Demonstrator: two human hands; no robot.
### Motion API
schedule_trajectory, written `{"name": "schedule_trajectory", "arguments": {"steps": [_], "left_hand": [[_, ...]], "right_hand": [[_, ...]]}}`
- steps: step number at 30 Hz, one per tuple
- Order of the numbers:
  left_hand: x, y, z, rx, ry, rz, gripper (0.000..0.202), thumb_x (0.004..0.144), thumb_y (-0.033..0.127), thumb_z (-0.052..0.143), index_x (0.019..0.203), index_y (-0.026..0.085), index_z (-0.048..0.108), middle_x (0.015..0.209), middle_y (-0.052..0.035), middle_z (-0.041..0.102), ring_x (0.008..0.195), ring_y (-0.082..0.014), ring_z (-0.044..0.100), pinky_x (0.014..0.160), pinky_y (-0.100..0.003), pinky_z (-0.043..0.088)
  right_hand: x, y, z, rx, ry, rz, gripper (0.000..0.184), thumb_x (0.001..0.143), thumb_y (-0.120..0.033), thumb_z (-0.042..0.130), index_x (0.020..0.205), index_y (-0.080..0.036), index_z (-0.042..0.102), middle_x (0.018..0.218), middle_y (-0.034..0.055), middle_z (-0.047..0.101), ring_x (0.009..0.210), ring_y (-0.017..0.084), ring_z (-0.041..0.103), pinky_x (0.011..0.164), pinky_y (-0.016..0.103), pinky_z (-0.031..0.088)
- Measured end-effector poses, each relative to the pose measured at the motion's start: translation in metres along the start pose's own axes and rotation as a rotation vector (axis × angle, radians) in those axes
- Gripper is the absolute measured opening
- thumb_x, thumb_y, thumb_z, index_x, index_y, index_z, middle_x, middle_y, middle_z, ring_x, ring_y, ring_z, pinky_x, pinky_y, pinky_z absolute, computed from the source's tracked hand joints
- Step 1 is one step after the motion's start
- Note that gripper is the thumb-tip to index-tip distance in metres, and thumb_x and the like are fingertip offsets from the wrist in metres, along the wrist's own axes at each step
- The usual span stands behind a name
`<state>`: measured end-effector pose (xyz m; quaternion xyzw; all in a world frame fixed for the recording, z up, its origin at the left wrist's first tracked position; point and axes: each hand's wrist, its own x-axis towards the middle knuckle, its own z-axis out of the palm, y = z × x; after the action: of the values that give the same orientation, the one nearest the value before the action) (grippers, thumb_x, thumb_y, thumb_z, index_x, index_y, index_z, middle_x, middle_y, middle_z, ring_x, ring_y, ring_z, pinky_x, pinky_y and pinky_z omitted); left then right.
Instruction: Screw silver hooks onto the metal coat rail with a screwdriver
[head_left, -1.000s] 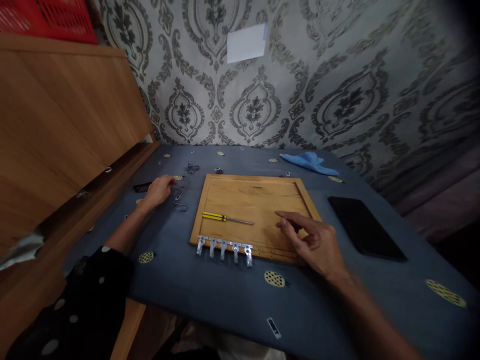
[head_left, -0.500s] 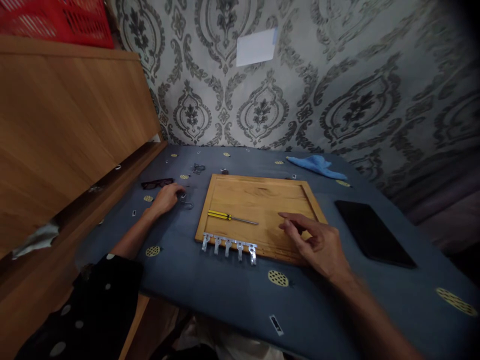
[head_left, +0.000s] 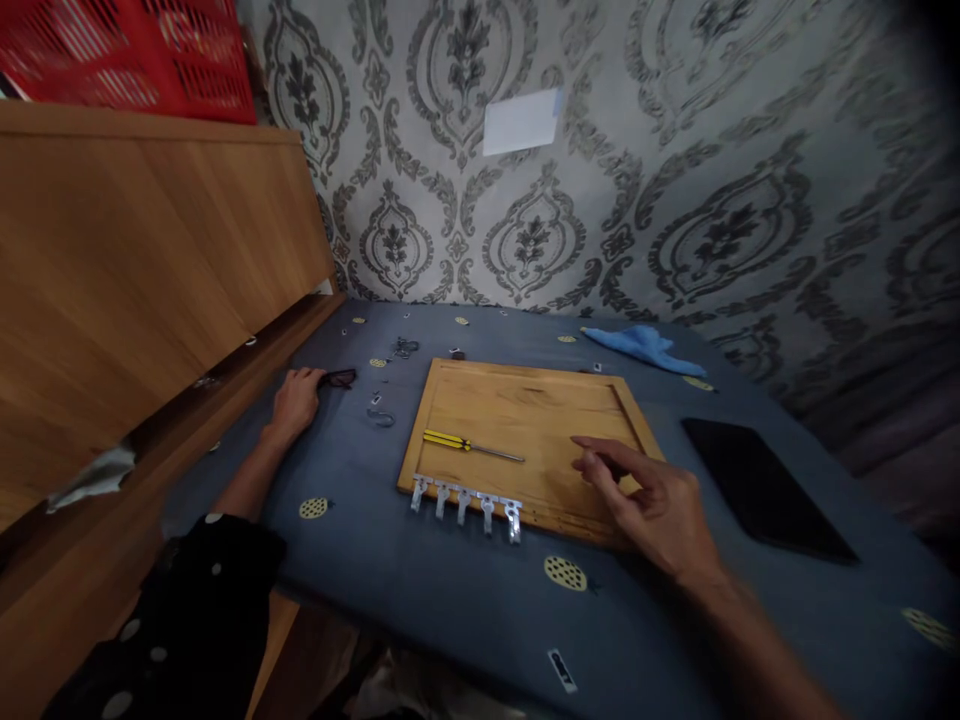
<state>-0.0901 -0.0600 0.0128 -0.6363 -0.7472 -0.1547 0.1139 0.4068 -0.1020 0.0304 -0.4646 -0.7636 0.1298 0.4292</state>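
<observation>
Dark-framed glasses [head_left: 342,379] lie at the left of the table. My left hand [head_left: 295,402] is closed over their left end, hiding that part. Above the right side of a framed wooden board [head_left: 517,395] hovers my right hand [head_left: 656,500], its thumb and fingers drawn together. Whether something small is between them is too small to tell. A yellow-handled screwdriver [head_left: 472,446] rests on the board. Along the board's near edge sits a metal strip with several hanging clips [head_left: 465,500].
Metal hooks [head_left: 405,347] and a single metal hook [head_left: 380,417] lie left of the board. A blue cloth [head_left: 645,346] is behind it, and a black tablet [head_left: 765,488] at the right. A wooden cabinet [head_left: 165,240] with a red basket [head_left: 180,60] borders the left side.
My left hand has moved left, from beside the single hook onto the glasses. My right hand holds about the same pose over the board. The view has shifted slightly.
</observation>
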Motion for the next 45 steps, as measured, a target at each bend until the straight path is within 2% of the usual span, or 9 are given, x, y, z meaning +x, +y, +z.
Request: {"name": "schedule_trajectory", "arguments": {"steps": [7,14,17,22,27,33,40,43,45], "left_hand": [[-0.029,0.008,-0.010,0.070,-0.035,0.025,0.037,0.097,0.038,0.060,0.128,0.017,0.059,0.129,-0.0113,0.061,0.113,-0.0233,0.063,0.096,-0.046,0.057],[-0.039,0.020,-0.010,0.088,0.095,-0.085,0.040,0.096,0.038,0.062,0.130,0.016,0.058,0.132,-0.0120,0.059,0.117,-0.0251,0.062,0.098,-0.048,0.056],[-0.043,0.035,-0.013,0.035,0.131,0.005,0.040,0.096,0.038,0.062,0.130,0.017,0.058,0.135,-0.0123,0.058,0.120,-0.0263,0.060,0.101,-0.050,0.054],[-0.043,0.062,-0.011,-0.136,0.061,0.258,0.036,0.097,0.037,0.061,0.127,0.016,0.060,0.129,-0.0112,0.061,0.115,-0.0239,0.063,0.098,-0.047,0.056],[-0.046,0.071,0.000,-0.242,-0.031,0.340,0.036,0.097,0.038,0.061,0.125,0.015,0.060,0.125,-0.0106,0.063,0.111,-0.0228,0.064,0.095,-0.045,0.057],[-0.051,0.071,0.007,-0.316,-0.111,0.313,0.034,0.097,0.038,0.061,0.123,0.016,0.061,0.125,-0.0105,0.063,0.110,-0.0221,0.064,0.094,-0.044,0.057],[-0.050,0.071,0.002,-0.510,-0.137,0.190,0.035,0.097,0.039,0.061,0.122,0.015,0.061,0.121,-0.0100,0.064,0.106,-0.0213,0.065,0.091,-0.043,0.058],[-0.052,0.080,-0.007,-0.601,-0.147,0.149,0.035,0.097,0.040,0.061,0.121,0.014,0.061,0.118,-0.0094,0.065,0.102,-0.0203,0.066,0.088,-0.041,0.059],[-0.056,0.094,-0.017,-0.659,-0.154,0.155,0.035,0.097,0.040,0.061,0.120,0.014,0.061,0.116,-0.0090,0.065,0.100,-0.0197,0.066,0.087,-0.040,0.059]], "right_hand": [[0.001,0.000,0.001,0.001,-0.006,-0.017,0.029,0.093,-0.039,0.057,0.099,-0.018,0.076,0.073,0.0051,0.077,0.060,0.020,0.072,0.042,0.024,0.052],[0.002,-0.001,0.001,-0.031,0.014,-0.044,0.030,0.093,-0.039,0.056,0.097,-0.017,0.076,0.072,0.0057,0.077,0.058,0.021,0.072,0.042,0.025,0.053],[0.002,-0.001,-0.001,-0.031,0.016,-0.047,0.030,0.094,-0.039,0.056,0.100,-0.017,0.076,0.071,0.0054,0.077,0.058,0.020,0.073,0.042,0.025,0.053],[0.000,-0.002,-0.001,-0.018,0.030,-0.039,0.029,0.094,-0.038,0.057,0.101,-0.017,0.075,0.073,0.0060,0.078,0.062,0.021,0.074,0.042,0.024,0.053],[-0.001,-0.004,-0.001,-0.009,0.025,-0.020,0.028,0.094,-0.038,0.057,0.100,-0.017,0.075,0.072,0.0057,0.077,0.062,0.021,0.074,0.042,0.024,0.054],[-0.002,-0.004,0.000,-0.014,0.014,-0.052,0.028,0.095,-0.037,0.058,0.103,-0.017,0.075,0.073,0.0052,0.077,0.060,0.020,0.074,0.043,0.024,0.054],[-0.006,-0.008,0.006,-0.026,-0.017,-0.141,0.020,0.095,-0.030,0.059,0.101,-0.019,0.074,0.080,0.0050,0.078,0.061,0.018,0.071,0.048,0.025,0.056],[-0.006,-0.012,0.011,-0.040,-0.032,-0.244,0.018,0.096,-0.027,0.058,0.103,-0.020,0.073,0.079,0.0041,0.076,0.057,0.016,0.067,0.047,0.024,0.055],[-0.005,-0.015,0.016,-0.021,-0.063,-0.303,0.018,0.097,-0.025,0.058,0.106,-0.021,0.072,0.084,0.0044,0.076,0.057,0.015,0.066,0.049,0.024,0.055]]}}
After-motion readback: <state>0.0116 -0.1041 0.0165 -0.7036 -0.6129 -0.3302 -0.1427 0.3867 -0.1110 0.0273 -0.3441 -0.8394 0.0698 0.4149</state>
